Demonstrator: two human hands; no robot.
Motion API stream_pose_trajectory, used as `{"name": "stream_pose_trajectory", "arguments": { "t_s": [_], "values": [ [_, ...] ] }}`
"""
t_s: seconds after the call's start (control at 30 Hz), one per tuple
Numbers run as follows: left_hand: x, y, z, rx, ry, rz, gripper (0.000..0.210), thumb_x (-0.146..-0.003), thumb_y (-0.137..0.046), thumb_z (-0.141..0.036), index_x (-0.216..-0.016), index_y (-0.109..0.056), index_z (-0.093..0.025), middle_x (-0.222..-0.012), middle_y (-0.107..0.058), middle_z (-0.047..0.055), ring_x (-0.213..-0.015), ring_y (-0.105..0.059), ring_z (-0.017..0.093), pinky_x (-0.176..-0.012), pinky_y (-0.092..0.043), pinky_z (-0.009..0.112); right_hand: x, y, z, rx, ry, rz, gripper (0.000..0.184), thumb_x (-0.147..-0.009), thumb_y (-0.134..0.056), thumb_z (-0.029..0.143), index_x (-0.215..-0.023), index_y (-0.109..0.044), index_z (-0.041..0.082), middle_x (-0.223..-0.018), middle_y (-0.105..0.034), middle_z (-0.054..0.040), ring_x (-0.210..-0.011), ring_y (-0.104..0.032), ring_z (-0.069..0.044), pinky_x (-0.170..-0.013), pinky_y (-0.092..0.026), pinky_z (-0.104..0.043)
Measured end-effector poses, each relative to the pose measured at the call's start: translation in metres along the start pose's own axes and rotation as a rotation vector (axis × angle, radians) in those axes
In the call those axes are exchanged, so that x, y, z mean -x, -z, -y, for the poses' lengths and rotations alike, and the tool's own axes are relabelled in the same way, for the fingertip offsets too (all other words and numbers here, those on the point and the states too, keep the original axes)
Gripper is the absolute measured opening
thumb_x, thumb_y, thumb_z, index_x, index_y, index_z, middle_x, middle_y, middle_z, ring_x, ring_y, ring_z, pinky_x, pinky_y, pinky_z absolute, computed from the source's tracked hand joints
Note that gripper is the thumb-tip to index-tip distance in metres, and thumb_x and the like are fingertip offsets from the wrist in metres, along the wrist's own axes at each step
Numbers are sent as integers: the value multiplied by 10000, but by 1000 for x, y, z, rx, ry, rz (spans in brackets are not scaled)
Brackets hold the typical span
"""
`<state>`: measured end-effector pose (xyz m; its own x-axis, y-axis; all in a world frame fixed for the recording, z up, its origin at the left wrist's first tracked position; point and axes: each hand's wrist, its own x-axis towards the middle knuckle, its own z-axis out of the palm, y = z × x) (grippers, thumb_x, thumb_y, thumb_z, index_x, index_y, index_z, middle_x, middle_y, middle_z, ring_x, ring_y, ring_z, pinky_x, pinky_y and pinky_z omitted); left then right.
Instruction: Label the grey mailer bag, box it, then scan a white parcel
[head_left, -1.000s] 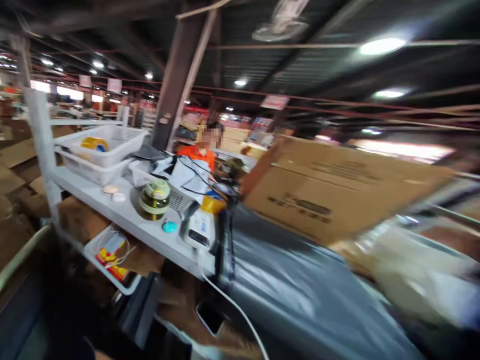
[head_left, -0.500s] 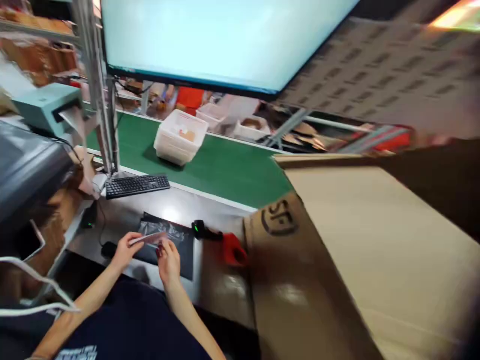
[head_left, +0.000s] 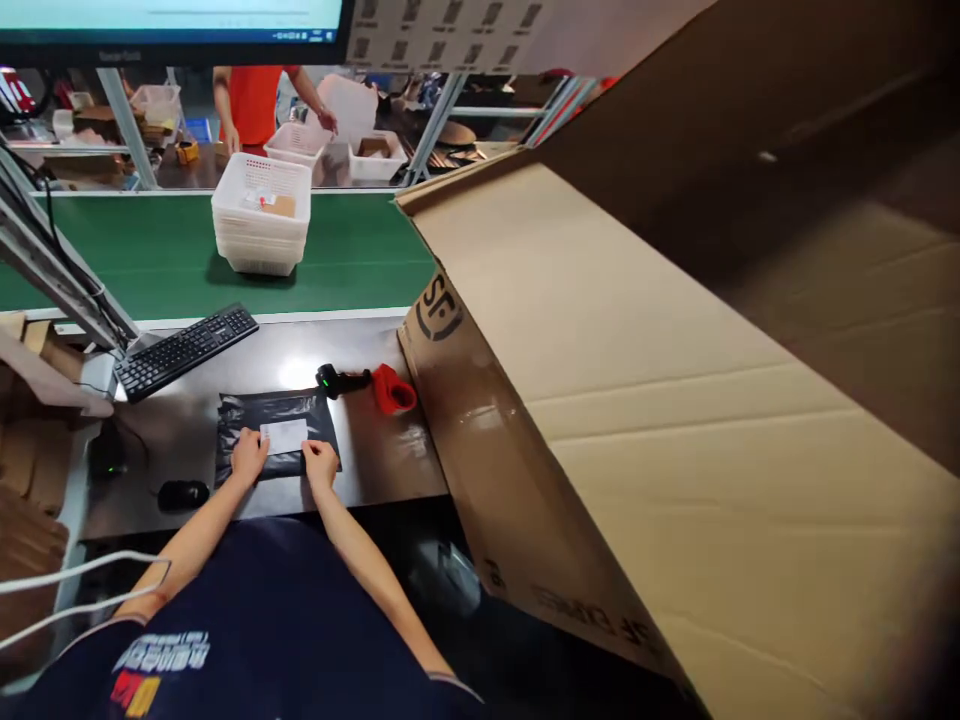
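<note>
Two flat palms, the left hand (head_left: 247, 455) and right hand (head_left: 321, 463), press a white label (head_left: 283, 436) onto a black bag (head_left: 274, 432) lying at six o'clock from the keyboard (head_left: 185, 348); sticking appears nearly finished.

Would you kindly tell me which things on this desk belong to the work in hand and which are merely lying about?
In hand: left hand and right hand pressing the white label onto the black mailer bag.
Lying about: keyboard, mouse, scanner, red tape dispenser, stacked white baskets, big cardboard box.

Black mailer bag (head_left: 276, 412) with white label (head_left: 283, 436), green conveyor belt (head_left: 150, 250).
</note>
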<state>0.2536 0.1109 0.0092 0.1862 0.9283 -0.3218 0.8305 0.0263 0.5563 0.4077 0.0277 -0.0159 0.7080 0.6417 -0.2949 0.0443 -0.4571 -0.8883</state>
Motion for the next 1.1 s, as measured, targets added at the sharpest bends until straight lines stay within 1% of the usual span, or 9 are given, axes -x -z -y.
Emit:
{"name": "stream_pose_trajectory", "arguments": {
  "t_s": [0.17,0.27,0.37,0.43,0.53,0.73,0.93,1.03,1.1],
  "values": [
    [6,1,9,-219,2,2,365,-997,-554,-456,-1080,-727,-146,-1254,-638,187,-973,-720,317,-865,-539,413,1,24,-12,350,76,25,192,-854,-682,360,-904,-737,183,-925,-732,-99,-922,-674,-287,-961,-476,-416],
    [10,7,16,-296,-1,-75,589,-1000,-528,-496,-1382,-603,-54,-1398,-572,279,-1173,-668,398,-980,-528,481,5,30,-17,604,330,37,368,-984,-559,385,-1198,-717,131,-1210,-735,-184,-1161,-655,-330,-1061,-458,-464],
    [9,2,20,-421,-295,-85,686,-1036,-430,-393,-1609,-363,-22,-1654,-385,285,-1523,-403,391,-1228,-349,506,3,13,-16,684,724,263,543,-1061,-428,369,-1552,-513,153,-1638,-476,-151,-1539,-387,-308,-1280,-261,-515],
    [7,-7,24,-501,-538,3,654,-1033,-404,-332,-1640,-360,-94,-1729,-327,183,-1608,-281,318,-1310,-220,483,-2,-4,-16,754,802,440,621,-1072,-400,382,-1654,-351,172,-1738,-297,-105,-1627,-219,-281,-1334,-115,-548],
    [6,-19,35,-557,-604,57,653,-1035,-398,-359,-1655,-354,-160,-1736,-316,112,-1621,-264,284,-1333,-162,510,-11,-15,-23,834,633,458,675,-1066,-385,397,-1678,-273,137,-1758,-199,-116,-1647,-155,-277,-1340,-42,-576],
    [24,-16,62,-603,-458,-33,666,-1055,-375,-424,-1670,-312,-177,-1748,-241,119,-1640,-201,293,-1335,-97,576,-9,10,-30,713,254,196,749,-1010,-515,368,-1665,-286,85,-1760,-138,-185,-1654,-89,-341,-1322,7,-614],
    [23,3,63,-625,-460,52,683,-1036,-408,-441,-1641,-380,-127,-1741,-251,185,-1636,-167,392,-1275,-190,705,-24,-1,34,220,-86,99,1020,-695,-868,269,-1579,-383,114,-1599,-458,-266,-1513,-397,-408,-1246,-319,-520],
    [18,10,58,-600,-546,56,652,-1015,-416,-424,-1596,-469,-134,-1719,-311,218,-1612,-237,422,-1239,-282,706,-25,15,57,21,-259,53,646,-556,-935,185,-1145,-672,139,-1185,-733,-159,-1252,-627,-380,-1029,-514,-445],
    [18,16,55,-522,-626,-29,646,-1013,-378,-432,-1591,-465,-156,-1684,-368,262,-1581,-323,420,-1220,-336,677,-11,48,57,-133,-330,9,402,-512,-936,154,-816,-673,163,-825,-729,-41,-1023,-707,-311,-843,-569,-360]
  ]
}}
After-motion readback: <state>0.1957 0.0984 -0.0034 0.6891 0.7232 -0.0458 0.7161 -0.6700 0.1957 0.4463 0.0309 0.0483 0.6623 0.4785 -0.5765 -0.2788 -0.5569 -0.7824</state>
